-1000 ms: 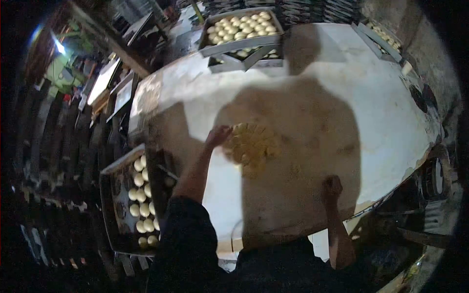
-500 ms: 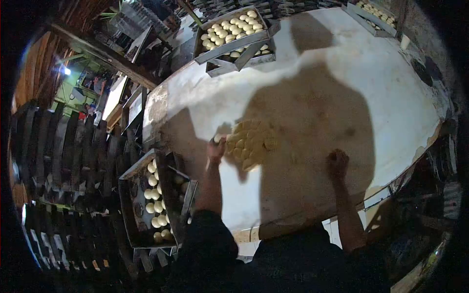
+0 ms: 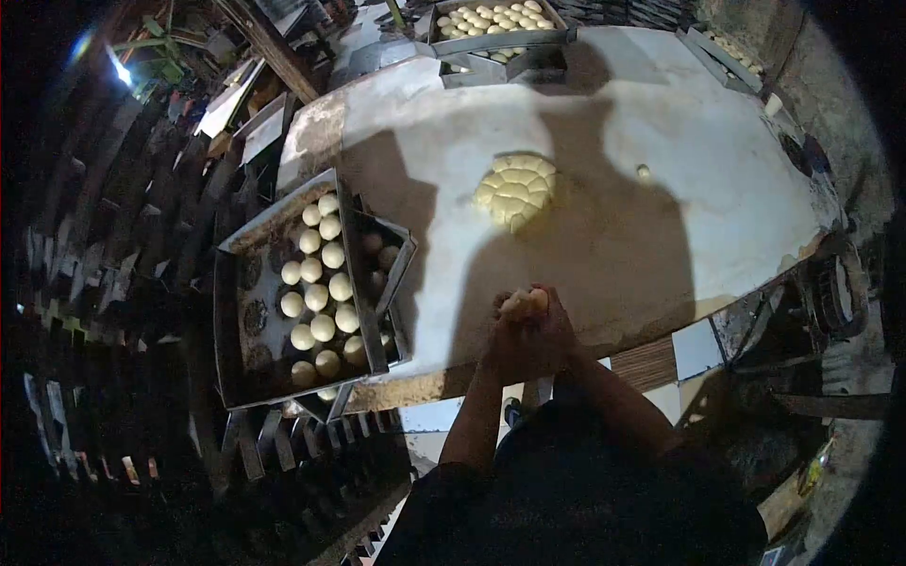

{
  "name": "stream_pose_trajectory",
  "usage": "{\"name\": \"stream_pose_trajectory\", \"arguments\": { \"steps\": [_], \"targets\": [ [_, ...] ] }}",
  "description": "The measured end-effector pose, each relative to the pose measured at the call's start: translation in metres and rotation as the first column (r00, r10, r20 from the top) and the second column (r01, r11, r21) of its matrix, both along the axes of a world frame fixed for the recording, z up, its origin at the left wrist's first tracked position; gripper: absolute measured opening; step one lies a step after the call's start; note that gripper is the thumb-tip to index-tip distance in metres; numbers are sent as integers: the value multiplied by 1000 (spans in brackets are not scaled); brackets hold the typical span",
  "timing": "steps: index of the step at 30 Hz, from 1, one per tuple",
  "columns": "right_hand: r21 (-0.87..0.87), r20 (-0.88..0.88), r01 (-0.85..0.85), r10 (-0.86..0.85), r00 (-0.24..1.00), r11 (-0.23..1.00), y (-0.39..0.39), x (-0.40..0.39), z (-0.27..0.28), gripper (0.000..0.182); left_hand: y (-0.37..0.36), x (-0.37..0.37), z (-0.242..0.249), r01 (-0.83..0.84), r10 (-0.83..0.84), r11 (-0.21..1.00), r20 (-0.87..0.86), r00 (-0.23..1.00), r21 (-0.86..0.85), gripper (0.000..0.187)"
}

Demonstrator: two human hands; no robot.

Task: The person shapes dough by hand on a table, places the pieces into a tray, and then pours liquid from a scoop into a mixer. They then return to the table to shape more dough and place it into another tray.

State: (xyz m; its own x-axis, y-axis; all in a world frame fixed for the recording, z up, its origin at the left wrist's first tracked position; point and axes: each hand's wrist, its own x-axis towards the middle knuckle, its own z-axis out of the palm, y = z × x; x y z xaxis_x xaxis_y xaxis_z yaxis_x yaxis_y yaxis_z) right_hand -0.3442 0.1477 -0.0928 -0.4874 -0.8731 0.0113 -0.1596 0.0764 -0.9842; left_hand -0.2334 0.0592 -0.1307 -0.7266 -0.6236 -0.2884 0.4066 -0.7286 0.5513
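Observation:
Close together near the table's front edge, my left hand (image 3: 505, 325) and my right hand (image 3: 552, 321) hold pale dough (image 3: 525, 303) between them, fingers wrapped round it. Beyond them on the pale table (image 3: 453, 141) lies a flat, rounded slab of dough (image 3: 516, 189), cut into several pieces. A small dough piece (image 3: 644, 173) sits by itself to the right of the slab. At the left, a metal tray (image 3: 223, 325) holds several round dough balls (image 3: 322, 327), with another tray partly hidden beneath it.
Stacked trays (image 3: 505, 40) with several dough balls stand at the table's far side. Another tray (image 3: 719, 58) is at the far right, near a small pale cup (image 3: 773, 105). Dark slatted racks fill the left side.
Both hands have come together nearer my body, now round dough; my left hand has left the dough slab. The camera view has shifted, showing the left tray more fully. A lone dough piece now shows.

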Motion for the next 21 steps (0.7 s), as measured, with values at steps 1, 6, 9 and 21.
{"name": "stream_pose_trajectory", "arguments": {
  "steps": [1,6,9,21],
  "targets": [
    [59,13,62,-63,998,996,-4,5,-6,38,7,5,17,-4,33,970,115,993,-242,12],
    [183,17,271,-279,960,945,24,-33,-30,35,-13,43,4,-4,346,725,358,867,-689,17],
    [-2,177,508,-500,848,861,54,-104,-27,33,-23,88,-71,-77,503,652,355,788,-754,18],
    [111,-731,191,-51,680,975,7,-242,-53,32,-38,-72,23,218,471,613,573,670,-759,28]
  ]
}}
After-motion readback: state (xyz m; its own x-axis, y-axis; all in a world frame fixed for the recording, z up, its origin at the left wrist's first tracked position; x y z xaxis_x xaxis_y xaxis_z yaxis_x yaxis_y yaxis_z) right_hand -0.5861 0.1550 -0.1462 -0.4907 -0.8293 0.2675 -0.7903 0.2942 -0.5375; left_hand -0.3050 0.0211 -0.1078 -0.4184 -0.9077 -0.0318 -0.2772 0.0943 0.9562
